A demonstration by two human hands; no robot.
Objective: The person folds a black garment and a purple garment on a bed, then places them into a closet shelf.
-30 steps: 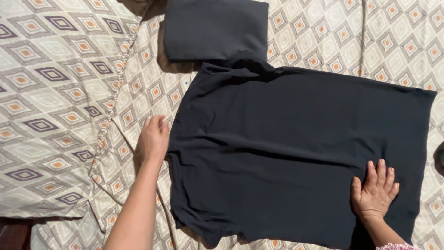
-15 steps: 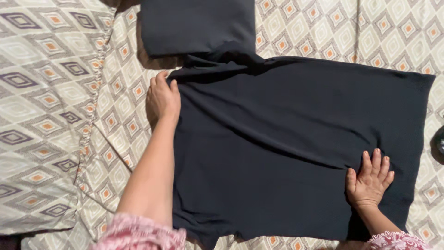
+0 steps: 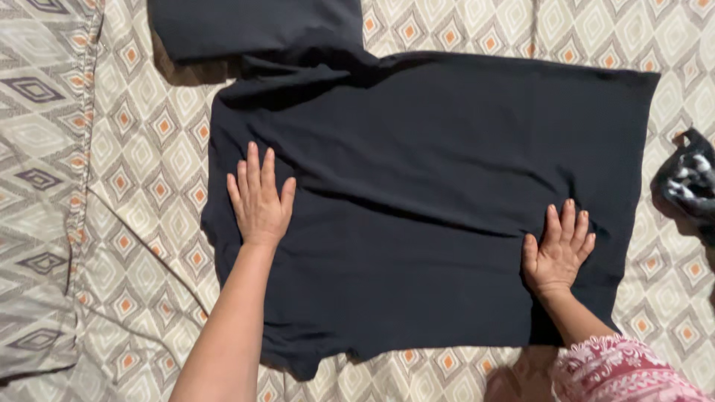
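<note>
— Where are your hands?

— My left hand (image 3: pixel 259 199) lies flat, fingers spread a little, palm down on the dark shirt (image 3: pixel 447 193), near its left edge at about nine o'clock of the cloth. It grips nothing, only presses. My right hand (image 3: pixel 557 253) is flat too, fingers fanned, pressing the shirt near its lower right, about four o'clock. It holds nothing either.

— And the shirt itself?

— Spread out on the patterned bedsheet (image 3: pixel 141 149), which has cream diamonds with orange centres. One sleeve pokes out at six o'clock, near my left forearm. At eleven o'clock a folded dark garment (image 3: pixel 253 26) touches the shirt's top edge.

— Any packages or labels?

— I see none to tell of. At three o'clock a small black and grey bundle (image 3: pixel 693 182) lies just beside the shirt's right edge.

— Room to move?

— Sheet shows along the left side, where a grey-patterned pillow (image 3: pixel 37 186) borders it at nine o'clock, and along the lower edge. My pink printed sleeve (image 3: pixel 618 372) sits at five o'clock.
</note>
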